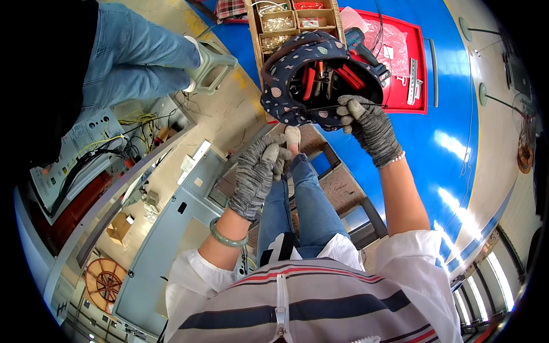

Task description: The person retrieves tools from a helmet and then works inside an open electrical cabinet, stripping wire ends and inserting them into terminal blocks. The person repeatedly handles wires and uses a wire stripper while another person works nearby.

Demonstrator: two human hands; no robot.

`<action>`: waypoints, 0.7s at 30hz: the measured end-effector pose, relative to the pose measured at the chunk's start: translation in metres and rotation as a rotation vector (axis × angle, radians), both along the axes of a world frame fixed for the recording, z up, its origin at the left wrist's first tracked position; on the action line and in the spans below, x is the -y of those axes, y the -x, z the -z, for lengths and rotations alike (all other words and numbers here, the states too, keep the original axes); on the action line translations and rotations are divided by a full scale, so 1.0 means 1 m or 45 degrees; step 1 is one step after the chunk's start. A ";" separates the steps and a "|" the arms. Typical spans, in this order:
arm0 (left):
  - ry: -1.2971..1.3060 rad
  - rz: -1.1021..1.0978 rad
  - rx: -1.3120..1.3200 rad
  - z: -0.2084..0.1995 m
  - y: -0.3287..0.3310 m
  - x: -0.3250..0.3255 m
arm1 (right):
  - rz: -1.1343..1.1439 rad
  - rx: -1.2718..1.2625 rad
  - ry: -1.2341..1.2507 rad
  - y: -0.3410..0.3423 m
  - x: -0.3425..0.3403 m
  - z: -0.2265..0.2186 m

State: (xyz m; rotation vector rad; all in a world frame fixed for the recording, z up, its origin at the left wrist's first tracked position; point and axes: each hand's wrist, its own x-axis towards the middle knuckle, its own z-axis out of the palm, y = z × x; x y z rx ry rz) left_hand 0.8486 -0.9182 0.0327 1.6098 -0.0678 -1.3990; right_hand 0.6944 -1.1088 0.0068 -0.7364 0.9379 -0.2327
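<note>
Both my hands wear grey knitted gloves. My right hand (369,128) is raised at the front right edge of a dark patterned fabric bag (280,71). Its thumb and fingers are pinched on a thin black strand (326,107), which runs across the bag's mouth. Inside the open bag are several hand tools, among them red-handled pliers (309,82) and a pair of red grips (350,76). My left hand (257,174) is held lower and to the left, apart from the bag, its fingers curled against the thumb. Whatever they hold, if anything, is hidden.
Behind the bag stands a divided cardboard box (278,24) of small metal parts. A cordless drill (366,48) lies beside a red tray (422,57). Another person in jeans (137,63) stands at left, near a green stool (214,66) and a wired cabinet panel (80,154).
</note>
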 end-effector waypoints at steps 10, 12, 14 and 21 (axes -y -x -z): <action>0.259 0.692 1.117 -0.016 0.008 0.036 | -0.614 0.037 0.599 -0.001 -0.030 -0.030; 0.283 0.734 1.091 -0.009 0.006 0.029 | -0.664 0.048 0.802 -0.010 -0.030 -0.030; 0.159 0.670 0.931 -0.010 0.001 0.026 | -0.740 0.056 0.858 -0.018 -0.024 -0.025; 0.055 0.433 0.622 -0.002 -0.008 0.014 | -0.788 0.127 0.772 -0.042 -0.027 -0.012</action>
